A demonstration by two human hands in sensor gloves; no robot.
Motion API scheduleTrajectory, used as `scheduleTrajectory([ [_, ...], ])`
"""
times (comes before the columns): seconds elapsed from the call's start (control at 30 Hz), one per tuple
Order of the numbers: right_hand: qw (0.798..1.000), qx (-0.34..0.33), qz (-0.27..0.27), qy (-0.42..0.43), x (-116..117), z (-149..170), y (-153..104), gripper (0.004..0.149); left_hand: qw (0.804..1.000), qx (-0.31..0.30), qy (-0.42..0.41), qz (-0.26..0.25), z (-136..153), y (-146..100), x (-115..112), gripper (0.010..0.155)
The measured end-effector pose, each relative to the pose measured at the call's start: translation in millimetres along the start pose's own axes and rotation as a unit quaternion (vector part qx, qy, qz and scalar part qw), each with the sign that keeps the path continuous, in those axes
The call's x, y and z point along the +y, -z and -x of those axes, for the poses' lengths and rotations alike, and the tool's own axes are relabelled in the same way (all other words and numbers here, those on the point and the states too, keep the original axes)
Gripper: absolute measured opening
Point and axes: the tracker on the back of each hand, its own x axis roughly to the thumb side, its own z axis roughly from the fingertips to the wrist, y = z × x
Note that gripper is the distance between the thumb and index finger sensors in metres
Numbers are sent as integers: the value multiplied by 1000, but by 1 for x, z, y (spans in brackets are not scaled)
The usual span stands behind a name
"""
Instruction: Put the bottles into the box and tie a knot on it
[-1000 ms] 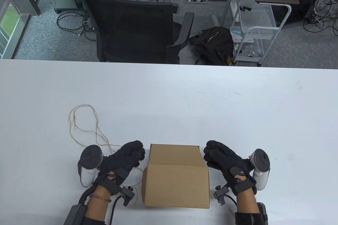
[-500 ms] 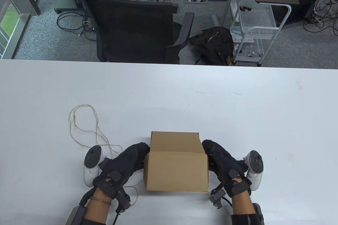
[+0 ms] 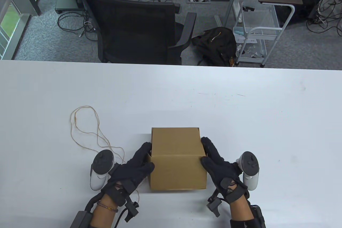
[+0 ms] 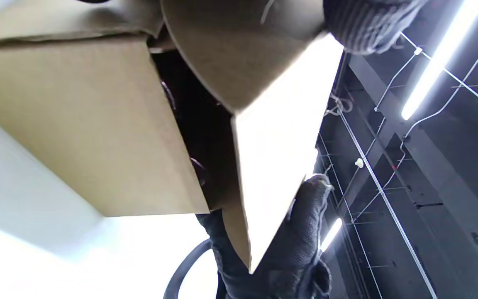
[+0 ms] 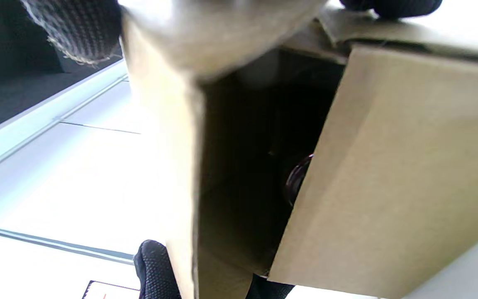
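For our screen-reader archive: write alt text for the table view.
Two gloved hands, left hand and right hand, press the sides of a brown cardboard box on a white table. Loose string lies left of it; an office chair stands beyond.

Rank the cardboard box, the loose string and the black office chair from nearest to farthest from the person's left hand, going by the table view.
From the left hand:
1. Cardboard box, touching its fingers, to its right.
2. String, lying on the table beyond and to the left.
3. Office chair, past the table's far edge.
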Motion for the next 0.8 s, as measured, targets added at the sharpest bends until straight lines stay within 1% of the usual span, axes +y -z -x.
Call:
scheduleTrajectory([
  [0.07,999,26,6,-32,-2,-2,-3,86,1000,11,13,-12,-1,-1,0,98],
  [0.1,999,28,14,-43,-3,-4,-4,86,999,16,24,-23,-1,-1,1,97],
  [0.17,995,43,47,-78,-6,-6,-6,87,997,23,61,-48,-3,-3,2,96],
  [0.2,994,48,55,-84,-6,-6,-6,88,995,25,74,-56,-4,-3,1,96],
  [0.27,993,48,55,-92,-8,-5,-5,87,992,31,104,-70,-5,-3,1,96],
  [0.33,994,58,50,-83,-9,-1,-4,87,989,41,114,-82,-4,-3,2,95],
  [0.4,993,88,42,-69,-10,5,-4,86,988,55,118,-79,0,-2,3,96],
  [0.43,992,103,34,-65,-10,8,-4,85,988,72,114,-78,4,-2,2,96],
  [0.5,987,136,34,-79,-9,13,-4,82,986,94,112,-80,10,-1,1,95],
  [0.57,984,146,37,-94,-8,17,-3,81,986,112,103,-67,16,0,1,93],
  [0.7,983,161,39,-75,-5,29,0,79,981,139,115,-69,26,4,-3,91],
  [0.8,982,174,37,-65,-6,36,0,79,979,151,121,-59,28,5,-5,91],
])
